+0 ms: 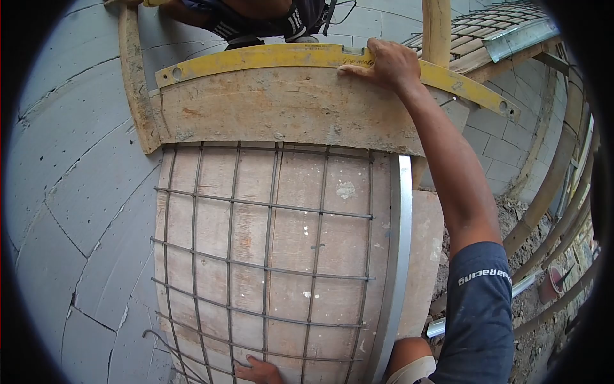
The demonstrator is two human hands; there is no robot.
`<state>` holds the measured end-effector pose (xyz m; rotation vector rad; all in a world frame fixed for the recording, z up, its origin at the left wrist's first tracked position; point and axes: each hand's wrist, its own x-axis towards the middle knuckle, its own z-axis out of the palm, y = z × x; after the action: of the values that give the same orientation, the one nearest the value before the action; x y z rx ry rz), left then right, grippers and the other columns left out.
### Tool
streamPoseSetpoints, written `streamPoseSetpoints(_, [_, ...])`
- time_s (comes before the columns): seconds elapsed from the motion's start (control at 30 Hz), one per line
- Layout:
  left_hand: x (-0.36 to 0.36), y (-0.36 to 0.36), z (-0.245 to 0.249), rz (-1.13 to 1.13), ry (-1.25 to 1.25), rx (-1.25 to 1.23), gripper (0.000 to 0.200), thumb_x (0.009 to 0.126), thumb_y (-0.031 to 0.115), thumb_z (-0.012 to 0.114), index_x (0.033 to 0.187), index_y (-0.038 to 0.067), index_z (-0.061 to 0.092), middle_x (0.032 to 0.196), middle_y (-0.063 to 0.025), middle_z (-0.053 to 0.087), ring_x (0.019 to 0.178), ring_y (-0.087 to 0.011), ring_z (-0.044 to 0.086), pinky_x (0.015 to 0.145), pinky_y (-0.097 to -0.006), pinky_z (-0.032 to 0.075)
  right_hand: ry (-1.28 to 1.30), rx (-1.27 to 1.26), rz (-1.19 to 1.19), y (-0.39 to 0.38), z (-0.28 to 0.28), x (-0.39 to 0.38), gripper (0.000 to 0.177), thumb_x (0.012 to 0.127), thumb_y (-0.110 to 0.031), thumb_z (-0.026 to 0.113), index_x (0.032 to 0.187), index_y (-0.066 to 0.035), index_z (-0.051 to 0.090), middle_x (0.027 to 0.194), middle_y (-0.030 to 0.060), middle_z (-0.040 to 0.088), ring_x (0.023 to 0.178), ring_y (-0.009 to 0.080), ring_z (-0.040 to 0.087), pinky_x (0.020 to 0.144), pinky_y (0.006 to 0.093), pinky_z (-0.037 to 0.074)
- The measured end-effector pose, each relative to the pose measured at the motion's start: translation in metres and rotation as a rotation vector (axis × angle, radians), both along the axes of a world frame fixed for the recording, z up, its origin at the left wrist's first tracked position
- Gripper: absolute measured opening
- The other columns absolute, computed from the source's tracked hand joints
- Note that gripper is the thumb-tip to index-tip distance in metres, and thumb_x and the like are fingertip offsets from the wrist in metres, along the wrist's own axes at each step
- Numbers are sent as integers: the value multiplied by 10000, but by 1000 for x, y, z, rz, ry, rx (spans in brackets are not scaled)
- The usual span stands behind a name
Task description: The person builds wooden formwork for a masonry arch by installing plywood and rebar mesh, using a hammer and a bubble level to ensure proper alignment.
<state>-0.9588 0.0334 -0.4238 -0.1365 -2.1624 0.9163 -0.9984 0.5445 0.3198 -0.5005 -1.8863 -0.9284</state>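
My right hand [391, 65] grips the yellow spirit level [275, 56] from above, its thumb stretched along the near face. The level lies along the top edge of a wide wooden board [275, 105], which stands across the far end of the steel mesh [268, 205]. At the bottom edge, my left hand [259, 370] rests with its fingers apart on the plywood sheet [291, 243] beside the mesh bars. Its palm is partly cut off by the frame.
A co-worker [256, 16] is beyond the board, one hand near an upright timber [133, 83]. A block wall [77, 211] stands left. A metal channel [398, 237] edges the plywood. Bamboo poles [543, 198] and a bucket [551, 285] are at right.
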Motion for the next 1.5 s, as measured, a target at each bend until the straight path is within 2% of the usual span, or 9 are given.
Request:
streamPoseSetpoints(0.07, [1,13,67,-116,-17,409,309,1025,236,479,1107,60,720,924,-222,701,887,-412,678,967,-504,485,-1,4,-3,0,0,0,824,660,-919,534,758,-105,617,664,57,650,630,182,686,571,323,556])
streamPoseSetpoints(0.23, [0,9,16,68,-524,1071,313,1029,244,475,1164,50,680,1028,-231,662,969,-416,638,1001,-503,451,5,18,7,2,-1,-1,822,657,-922,530,754,-110,616,657,52,645,612,180,679,555,317,549])
streamPoseSetpoints(0.77, [-1,10,9,36,-462,895,408,1041,268,462,1348,15,554,1361,-262,537,1231,-429,508,1109,-498,343,15,13,24,4,-1,-1,813,666,-920,524,724,-111,587,653,57,639,613,181,677,550,323,549])
streamPoseSetpoints(0.87, [11,41,192,280,-757,1691,499,1041,309,472,1471,65,407,1563,-235,286,1413,-415,285,1141,-562,264,16,23,12,3,-1,-1,809,667,-919,524,728,-114,586,653,53,637,620,177,677,563,322,552])
streamPoseSetpoints(0.97, [-14,3,-27,-37,-65,574,507,1048,350,441,1484,94,396,1556,-232,307,1411,-441,283,1140,-619,214,14,0,8,1,-1,0,810,665,-918,528,738,-113,587,657,53,640,625,180,680,564,322,553])
streamPoseSetpoints(1.07, [-12,10,11,240,-760,1518,520,1050,350,434,1506,111,364,1548,-234,320,1406,-468,275,1128,-630,218,15,-4,2,0,-1,0,809,663,-914,537,753,-112,594,671,56,649,632,181,683,563,325,555])
streamPoseSetpoints(1.17, [0,26,101,341,-869,1284,548,1049,357,433,1519,93,332,1554,-236,308,1417,-466,257,1137,-624,210,7,-13,17,1,0,1,809,660,-911,545,763,-111,604,667,58,652,623,184,684,557,327,555])
streamPoseSetpoints(1.3, [-8,13,38,256,-915,1103,544,1059,351,388,1532,96,304,1571,-228,279,1437,-467,217,1143,-640,181,16,-3,31,2,-1,1,805,659,-907,556,765,-111,613,655,58,653,606,189,686,554,328,555])
streamPoseSetpoints(1.5, [-14,3,-4,243,-798,1319,548,1067,347,331,1541,82,257,1577,-221,266,1452,-451,188,1167,-633,146,18,-14,17,1,-1,0,801,661,-908,552,762,-116,614,652,56,654,600,185,685,548,326,553])
